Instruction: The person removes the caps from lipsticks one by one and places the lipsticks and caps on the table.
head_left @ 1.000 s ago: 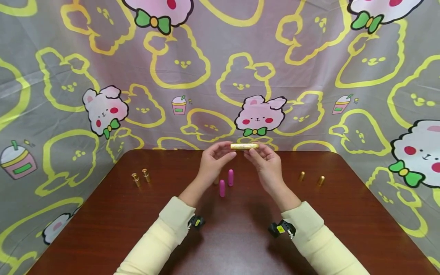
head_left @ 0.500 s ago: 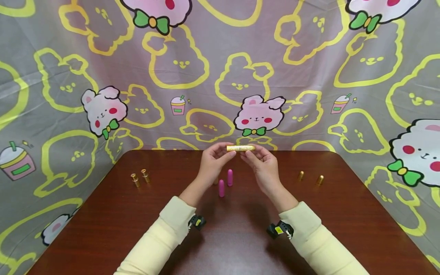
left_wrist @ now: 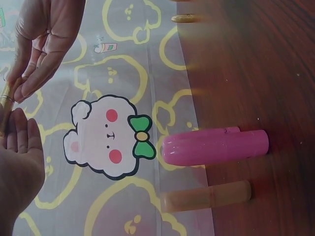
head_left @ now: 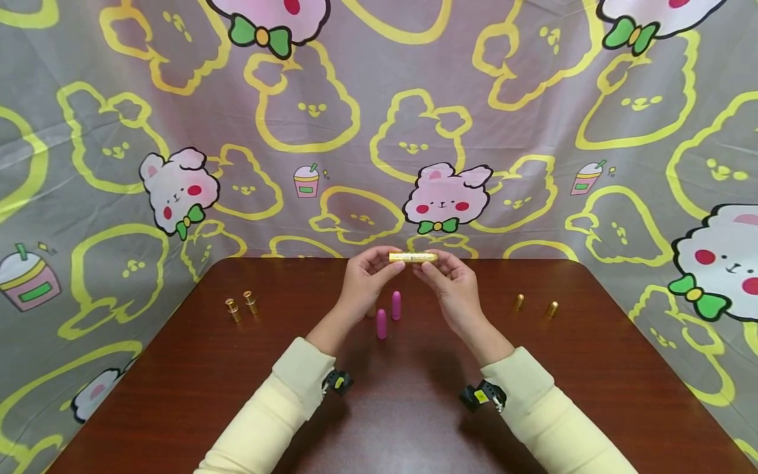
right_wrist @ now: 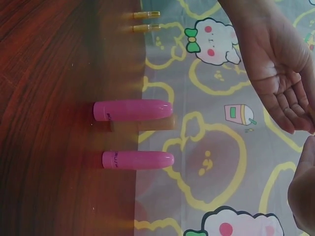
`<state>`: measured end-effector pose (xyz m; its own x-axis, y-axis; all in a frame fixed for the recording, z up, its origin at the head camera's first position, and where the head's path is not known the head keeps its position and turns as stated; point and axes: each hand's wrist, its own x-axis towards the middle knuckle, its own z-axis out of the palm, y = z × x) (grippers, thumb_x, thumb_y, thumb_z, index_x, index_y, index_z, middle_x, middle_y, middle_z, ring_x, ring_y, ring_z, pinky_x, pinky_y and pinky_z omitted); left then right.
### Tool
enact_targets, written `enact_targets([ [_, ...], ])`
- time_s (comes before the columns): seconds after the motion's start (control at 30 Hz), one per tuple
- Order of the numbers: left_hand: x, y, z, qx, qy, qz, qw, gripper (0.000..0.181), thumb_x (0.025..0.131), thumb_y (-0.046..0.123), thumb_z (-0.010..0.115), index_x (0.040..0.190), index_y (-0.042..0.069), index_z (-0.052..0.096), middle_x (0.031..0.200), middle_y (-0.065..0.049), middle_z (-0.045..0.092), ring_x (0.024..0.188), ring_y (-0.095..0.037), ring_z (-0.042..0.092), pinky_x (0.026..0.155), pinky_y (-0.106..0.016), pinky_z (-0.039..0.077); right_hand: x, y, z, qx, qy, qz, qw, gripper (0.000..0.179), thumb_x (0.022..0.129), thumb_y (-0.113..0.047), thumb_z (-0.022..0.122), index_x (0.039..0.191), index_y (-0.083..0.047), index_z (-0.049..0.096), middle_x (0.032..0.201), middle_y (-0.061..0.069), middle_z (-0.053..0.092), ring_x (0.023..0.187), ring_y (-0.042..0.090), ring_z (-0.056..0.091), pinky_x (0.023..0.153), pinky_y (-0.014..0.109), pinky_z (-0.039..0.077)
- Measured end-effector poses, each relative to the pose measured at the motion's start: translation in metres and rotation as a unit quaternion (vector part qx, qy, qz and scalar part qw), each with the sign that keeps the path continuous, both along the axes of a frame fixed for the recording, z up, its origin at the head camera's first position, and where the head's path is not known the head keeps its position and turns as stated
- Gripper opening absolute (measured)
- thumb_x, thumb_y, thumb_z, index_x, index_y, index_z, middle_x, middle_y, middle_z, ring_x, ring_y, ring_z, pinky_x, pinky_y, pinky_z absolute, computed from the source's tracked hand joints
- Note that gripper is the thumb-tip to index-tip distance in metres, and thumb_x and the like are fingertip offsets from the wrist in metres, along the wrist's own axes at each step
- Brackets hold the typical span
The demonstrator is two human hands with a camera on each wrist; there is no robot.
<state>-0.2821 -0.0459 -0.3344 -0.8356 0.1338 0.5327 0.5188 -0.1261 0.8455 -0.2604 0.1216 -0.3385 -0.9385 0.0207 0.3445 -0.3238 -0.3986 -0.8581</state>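
Observation:
Both hands hold a gold bullet-shaped lipstick tube (head_left: pixel 412 257) level above the far part of the table. My left hand (head_left: pixel 364 282) pinches its left end between thumb and fingers. The rounded right end is pinched by my right hand (head_left: pixel 458 284). In the left wrist view the gold tube (left_wrist: pixel 6 105) shows at the left edge, partly covered by fingers. Below the hands, two pink bullet-shaped tubes (head_left: pixel 396 306) stand upright on the table. Beside them stands a tan tube (left_wrist: pixel 206 196), mostly hidden behind my left wrist in the head view.
Two gold lipstick bases (head_left: pixel 250 303) stand at the left of the brown table (head_left: pixel 408 421). On the right side stand two small gold rounded caps (head_left: pixel 553 309). A cartoon-printed cloth (head_left: pixel 355 85) hangs behind the table and along both sides.
My right hand and the gold lipstick tube have shifted slightly left and a little down. The left hand has hardly moved. Everything on the table stands as before.

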Motion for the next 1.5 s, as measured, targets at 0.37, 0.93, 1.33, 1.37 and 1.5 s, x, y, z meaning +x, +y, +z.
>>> enact_targets([
  [0.37, -0.003, -0.014, -0.001, 0.040, -0.015, 0.017, 0.9989, 0.024, 0.086, -0.002, 0.070, 0.108, -0.012, 0.064, 0.088, 0.000, 0.069, 0.081, -0.012, 0.065, 0.077, -0.024, 0.053, -0.002, 0.006, 0.001, -0.048, 0.021, -0.041, 0.9978, 0.014, 0.092, 0.006, 0.060, 0.106, 0.003, 0.062, 0.095, 0.005, 0.070, 0.088, 0.017, 0.070, 0.086, 0.035, 0.053],
  [0.93, -0.002, -0.050, 0.004, 0.106, -0.042, 0.037, 0.9927, 0.027, 0.084, -0.009, 0.068, 0.108, -0.017, 0.059, 0.092, 0.002, 0.069, 0.084, -0.010, 0.064, 0.078, -0.024, 0.053, -0.009, 0.035, 0.008, -0.067, 0.037, -0.086, 0.9934, 0.015, 0.090, 0.008, 0.061, 0.096, -0.005, 0.067, 0.093, 0.007, 0.071, 0.085, 0.017, 0.070, 0.082, 0.032, 0.054],
  [1.33, -0.004, -0.071, -0.003, 0.138, -0.042, 0.068, 0.9872, 0.020, 0.079, -0.015, 0.067, 0.090, 0.001, 0.067, 0.082, 0.000, 0.069, 0.074, -0.010, 0.064, 0.070, -0.022, 0.052, -0.018, 0.066, 0.017, 0.102, 0.040, -0.173, 0.9788, 0.024, 0.088, 0.004, 0.067, 0.108, 0.015, 0.059, 0.088, 0.000, 0.069, 0.078, 0.011, 0.069, 0.075, 0.024, 0.055],
  [1.37, -0.004, -0.073, -0.003, 0.137, -0.043, 0.075, 0.9868, 0.019, 0.079, -0.015, 0.068, 0.089, 0.001, 0.067, 0.081, 0.000, 0.069, 0.073, -0.010, 0.063, 0.069, -0.022, 0.052, -0.019, 0.068, 0.017, 0.126, 0.037, -0.181, 0.9747, 0.024, 0.088, 0.003, 0.068, 0.108, 0.015, 0.059, 0.088, 0.001, 0.070, 0.077, 0.010, 0.069, 0.074, 0.024, 0.055],
  [1.5, -0.004, -0.079, -0.005, 0.127, -0.051, 0.096, 0.9860, 0.016, 0.079, -0.012, 0.071, 0.089, 0.000, 0.067, 0.080, 0.000, 0.068, 0.070, -0.010, 0.060, 0.066, -0.021, 0.051, -0.022, 0.077, 0.015, 0.234, 0.024, -0.216, 0.9476, 0.024, 0.088, -0.002, 0.070, 0.106, 0.012, 0.063, 0.093, 0.012, 0.070, 0.073, 0.006, 0.068, 0.073, 0.026, 0.056],
])
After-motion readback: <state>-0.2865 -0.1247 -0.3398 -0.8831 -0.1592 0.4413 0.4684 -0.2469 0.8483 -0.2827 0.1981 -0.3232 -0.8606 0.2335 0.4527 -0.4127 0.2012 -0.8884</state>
